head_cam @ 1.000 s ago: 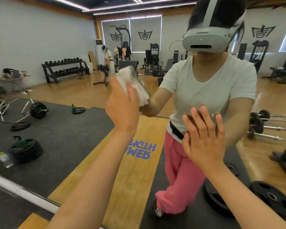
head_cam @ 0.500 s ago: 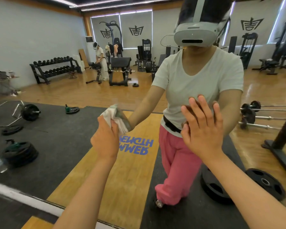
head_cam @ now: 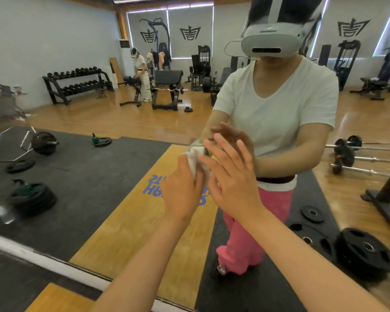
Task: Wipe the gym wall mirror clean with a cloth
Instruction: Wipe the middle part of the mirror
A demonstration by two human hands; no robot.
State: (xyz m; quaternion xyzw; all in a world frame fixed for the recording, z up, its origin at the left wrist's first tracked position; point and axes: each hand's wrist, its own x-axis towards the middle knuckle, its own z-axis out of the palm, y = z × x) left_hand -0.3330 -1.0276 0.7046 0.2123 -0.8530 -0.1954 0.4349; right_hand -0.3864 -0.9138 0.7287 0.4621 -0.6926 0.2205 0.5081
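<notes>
The wall mirror (head_cam: pixel 99 199) fills the view and reflects the gym and me. My left hand (head_cam: pixel 182 190) grips a bunched white cloth (head_cam: pixel 196 157) and holds it against the glass at about waist height. My right hand (head_cam: pixel 232 176) is spread flat with straight fingers just to the right of the cloth, its fingers overlapping the cloth's edge. Whether the palm touches the glass I cannot tell. Both forearms reach up from the bottom of the view.
The mirror's pale bottom frame (head_cam: pixel 43 255) runs diagonally at lower left, with dark mat below it. Reflected are weight plates (head_cam: pixel 365 253), barbells (head_cam: pixel 347 154), a dumbbell rack (head_cam: pixel 77 84), a water bottle (head_cam: pixel 1 212) and another person (head_cam: pixel 142 77) far back.
My left hand has swept the cloth down from head height and then rightward. It now meets my right hand, which has shifted left toward the cloth.
</notes>
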